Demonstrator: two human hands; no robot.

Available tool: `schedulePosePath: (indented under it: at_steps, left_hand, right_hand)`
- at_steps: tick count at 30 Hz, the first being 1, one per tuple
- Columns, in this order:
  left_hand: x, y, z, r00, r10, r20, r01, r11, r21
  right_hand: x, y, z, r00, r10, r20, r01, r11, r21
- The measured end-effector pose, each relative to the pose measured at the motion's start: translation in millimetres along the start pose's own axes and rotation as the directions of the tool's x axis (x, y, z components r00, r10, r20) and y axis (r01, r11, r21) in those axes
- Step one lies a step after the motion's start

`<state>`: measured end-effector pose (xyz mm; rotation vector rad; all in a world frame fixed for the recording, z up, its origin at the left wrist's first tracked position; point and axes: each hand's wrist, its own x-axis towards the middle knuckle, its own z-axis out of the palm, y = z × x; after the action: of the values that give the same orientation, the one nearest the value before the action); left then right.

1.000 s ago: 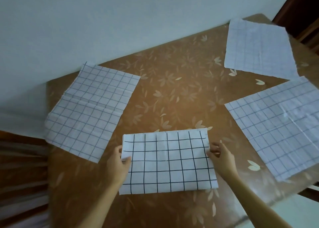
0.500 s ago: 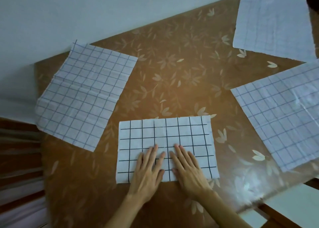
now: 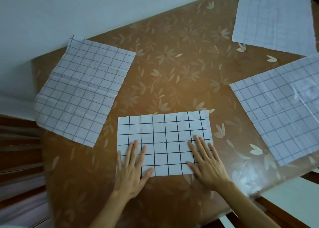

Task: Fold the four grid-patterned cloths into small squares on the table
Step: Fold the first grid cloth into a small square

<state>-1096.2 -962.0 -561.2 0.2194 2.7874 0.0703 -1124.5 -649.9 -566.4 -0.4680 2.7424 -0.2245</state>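
Folded cloth: under both flat hands — left hand, right hand.
Fingers: spread apart, gripping nothing.
Look: white rectangle, dark grid.

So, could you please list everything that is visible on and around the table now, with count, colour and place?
folded cloth: 1, white with bold black grid, near table edge, under both hands
open cloths: 3, white with thin dark grid, flat; left cloth, right cloth, far-right cloth
table: 1, brown with pale flower pattern, centre
wall: 1, pale, behind table
left hand: flat on folded cloth, left end
right hand: flat on folded cloth, right end
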Motion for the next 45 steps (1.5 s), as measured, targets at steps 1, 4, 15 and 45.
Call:
schedulePosePath:
  at_steps: [1, 4, 15, 45]
  left_hand:
    - [0, 0, -1, 1.0, 0.0, 0.0, 0.0, 1.0, 0.004]
    - [0, 1, -5, 1.0, 0.001, -0.005, -0.001, 1.0, 0.017]
    - [-7, 42, -13, 0.97, 0.149, -0.192, -0.162, 0.985, -0.052]
    - [-156, -1, -14, 0.993, -0.03, 0.113, 0.115, 0.398, -0.91]
  right_hand:
    - [-1, -2, -1, 1.0, 0.001, -0.008, 0.0, 1.0, 0.001]
    - [-8, -4, -7, 0.994, 0.09, -0.06, -0.085, 0.993, 0.086]
    - [-41, -33, -41, 0.684, 0.701, 0.202, -0.611, 0.399, 0.684]
    - [-106, -73, 1, 0.891, 0.383, 0.244, -0.451, 0.678, 0.58]
